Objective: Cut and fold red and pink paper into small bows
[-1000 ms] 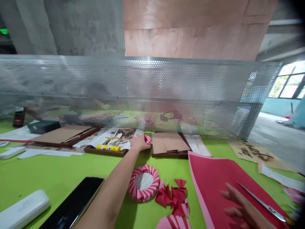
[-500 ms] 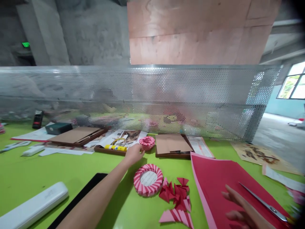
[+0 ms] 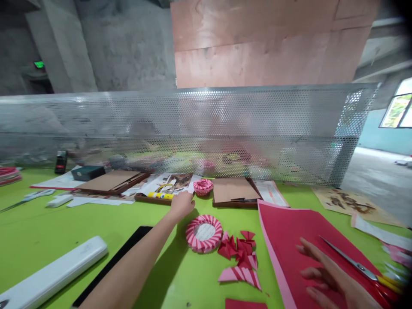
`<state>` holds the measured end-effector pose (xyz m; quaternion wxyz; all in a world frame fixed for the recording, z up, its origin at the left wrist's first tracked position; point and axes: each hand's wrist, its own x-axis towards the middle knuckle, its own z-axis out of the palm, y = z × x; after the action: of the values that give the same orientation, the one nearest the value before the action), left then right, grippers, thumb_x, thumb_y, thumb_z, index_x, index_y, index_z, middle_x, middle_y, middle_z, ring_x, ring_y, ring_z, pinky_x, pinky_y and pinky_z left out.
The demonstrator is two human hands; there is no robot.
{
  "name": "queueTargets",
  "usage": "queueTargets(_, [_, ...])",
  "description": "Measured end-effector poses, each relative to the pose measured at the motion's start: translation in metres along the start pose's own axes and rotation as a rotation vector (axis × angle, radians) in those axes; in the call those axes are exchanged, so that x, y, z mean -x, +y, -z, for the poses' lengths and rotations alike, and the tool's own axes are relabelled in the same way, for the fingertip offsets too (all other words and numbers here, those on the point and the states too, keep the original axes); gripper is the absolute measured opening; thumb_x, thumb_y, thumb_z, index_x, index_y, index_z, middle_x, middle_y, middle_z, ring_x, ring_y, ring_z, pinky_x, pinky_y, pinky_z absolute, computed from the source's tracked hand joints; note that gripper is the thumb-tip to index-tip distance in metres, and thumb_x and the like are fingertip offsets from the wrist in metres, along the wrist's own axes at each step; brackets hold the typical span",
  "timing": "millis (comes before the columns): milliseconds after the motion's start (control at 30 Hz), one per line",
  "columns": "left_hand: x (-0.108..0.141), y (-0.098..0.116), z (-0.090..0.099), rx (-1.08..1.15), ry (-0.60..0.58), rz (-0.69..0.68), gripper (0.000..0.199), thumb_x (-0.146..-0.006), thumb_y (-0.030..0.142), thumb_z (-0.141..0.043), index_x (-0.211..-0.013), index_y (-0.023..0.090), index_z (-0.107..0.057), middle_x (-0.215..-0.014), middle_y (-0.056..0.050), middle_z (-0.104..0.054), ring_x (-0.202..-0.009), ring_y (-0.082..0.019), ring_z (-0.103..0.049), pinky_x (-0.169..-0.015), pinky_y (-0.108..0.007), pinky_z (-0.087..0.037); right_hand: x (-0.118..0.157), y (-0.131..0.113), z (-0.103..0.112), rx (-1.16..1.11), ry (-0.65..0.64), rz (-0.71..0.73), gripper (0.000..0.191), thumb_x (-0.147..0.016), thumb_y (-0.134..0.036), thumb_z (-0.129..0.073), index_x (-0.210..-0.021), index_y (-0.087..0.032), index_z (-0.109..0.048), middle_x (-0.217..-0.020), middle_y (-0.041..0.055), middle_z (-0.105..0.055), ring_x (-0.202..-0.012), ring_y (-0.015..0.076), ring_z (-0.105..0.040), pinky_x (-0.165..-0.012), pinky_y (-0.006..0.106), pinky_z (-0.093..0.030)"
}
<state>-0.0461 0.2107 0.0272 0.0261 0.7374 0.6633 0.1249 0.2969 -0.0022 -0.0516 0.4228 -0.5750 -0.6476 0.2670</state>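
Observation:
My left hand (image 3: 182, 205) reaches forward over the front edge of a brown tray (image 3: 146, 199), at the right end of a yellow glue stick (image 3: 160, 195). Its fingertips are hidden behind the hand, so its grip does not show. Just right of it sits a small pink-and-red folded paper ring (image 3: 203, 187). A bigger striped paper ring (image 3: 204, 234) lies nearer me, with folded red and pink paper pieces (image 3: 240, 250) beside it. My right hand (image 3: 322, 272), fingers apart and holding nothing, hovers over red paper sheets (image 3: 292, 227). Scissors (image 3: 360, 268) with yellow-and-red handles lie on those sheets.
A white elongated device (image 3: 61, 274) and a black flat object (image 3: 112, 262) lie at left. Brown boards (image 3: 236, 190) in trays, a dark green box (image 3: 88, 172) and light-handled scissors (image 3: 38, 194) lie farther back. A perforated metal screen (image 3: 193, 128) borders the table's far side.
The view has shifted slightly, and a red paper piece now shows at the bottom edge. My left hand stays by the glue stick, now covering its right end. My right hand remains spread.

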Motion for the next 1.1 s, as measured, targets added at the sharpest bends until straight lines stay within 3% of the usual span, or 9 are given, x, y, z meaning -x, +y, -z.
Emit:
queueTargets(67, [0.015, -0.006, 0.009, 0.056, 0.016, 0.006, 0.028, -0.082, 0.028, -0.048, -0.107, 0.017, -0.050, -0.110, -0.007, -0.053, -0.091, -0.019, -0.054, -0.076, -0.039, -0.046, 0.000, -0.016, 0.003, 0.038, 0.002, 0.006, 0.054, -0.079, -0.041, -0.045, -0.127, -0.027, -0.024, -0.126, 0.0099, -0.041, -0.092, 0.0194, -0.055, -0.079, 0.030, -0.048])
queueTargets(233, [0.062, -0.007, 0.022, 0.290, 0.065, -0.010, 0.026, -0.083, 0.030, -0.047, -0.102, 0.015, -0.053, -0.103, -0.006, -0.057, -0.087, -0.018, -0.056, -0.074, -0.037, -0.046, 0.004, -0.056, 0.005, 0.131, -0.147, -0.011, 0.041, -0.081, -0.040, -0.044, -0.116, -0.019, -0.045, -0.111, 0.0102, -0.055, -0.095, 0.0205, -0.054, -0.079, 0.030, -0.047])
queueTargets(467, [0.115, 0.022, 0.013, 0.569, 0.055, -0.058, 0.032, -0.077, 0.032, -0.040, -0.093, 0.010, -0.058, -0.078, -0.006, -0.065, -0.069, -0.018, -0.060, -0.060, -0.027, -0.045, 0.009, -0.093, -0.013, 0.250, -0.248, 0.131, 0.035, -0.081, -0.034, -0.044, -0.112, -0.021, -0.051, -0.108, 0.0076, -0.058, -0.098, 0.0211, -0.053, -0.083, 0.032, -0.044])
queueTargets(567, [0.128, 0.035, 0.005, 0.607, 0.005, -0.131, 0.026, -0.073, 0.031, -0.044, -0.076, 0.013, -0.062, -0.064, -0.004, -0.064, -0.058, -0.017, -0.057, -0.053, -0.026, -0.042, 0.009, -0.098, -0.026, 0.283, -0.283, 0.202, 0.034, -0.080, -0.031, -0.044, -0.112, -0.023, -0.051, -0.107, 0.0063, -0.058, -0.097, 0.0201, -0.053, -0.083, 0.031, -0.043])
queueTargets(667, [0.135, 0.044, 0.001, 0.614, 0.000, -0.194, 0.022, -0.071, 0.029, -0.046, -0.066, 0.015, -0.062, -0.063, -0.003, -0.063, -0.058, -0.017, -0.056, -0.052, -0.025, -0.040, 0.008, -0.096, -0.036, 0.305, -0.304, 0.248, 0.036, -0.080, -0.031, -0.044, -0.114, -0.020, -0.050, -0.111, 0.0084, -0.057, -0.101, 0.0207, -0.051, -0.086, 0.032, -0.041])
queueTargets(867, [0.142, 0.048, -0.001, 0.603, 0.078, -0.244, 0.022, -0.074, 0.025, -0.043, -0.067, 0.016, -0.062, -0.068, -0.003, -0.063, -0.064, -0.017, -0.055, -0.056, -0.025, -0.040, 0.008, -0.088, -0.046, 0.384, -0.325, 0.259, 0.042, -0.079, -0.034, -0.044, -0.118, -0.018, -0.049, -0.120, 0.0124, -0.050, -0.110, 0.0245, -0.045, -0.091, 0.036, -0.037])
queueTargets(1000, [0.145, 0.041, -0.003, 0.582, 0.149, -0.219, 0.022, -0.076, 0.025, -0.041, -0.071, 0.016, -0.061, -0.069, -0.005, -0.062, -0.065, -0.018, -0.054, -0.055, -0.026, -0.039, 0.007, -0.087, -0.050, 0.485, -0.380, 0.226, 0.057, -0.071, -0.038, -0.054, -0.124, -0.019, -0.043, -0.125, 0.0128, -0.045, -0.113, 0.0287, -0.041, -0.091, 0.041, -0.036])
queueTargets(1100, [0.145, 0.032, -0.005, 0.574, 0.188, -0.200, 0.021, -0.077, 0.026, -0.042, -0.078, 0.015, -0.060, -0.074, -0.006, -0.062, -0.066, -0.018, -0.054, -0.054, -0.026, -0.038, 0.006, -0.088, -0.051, 0.497, -0.386, 0.236, 0.058, -0.071, -0.040, -0.054, -0.125, -0.023, -0.042, -0.125, 0.0105, -0.044, -0.113, 0.0278, -0.039, -0.092, 0.042, -0.034])
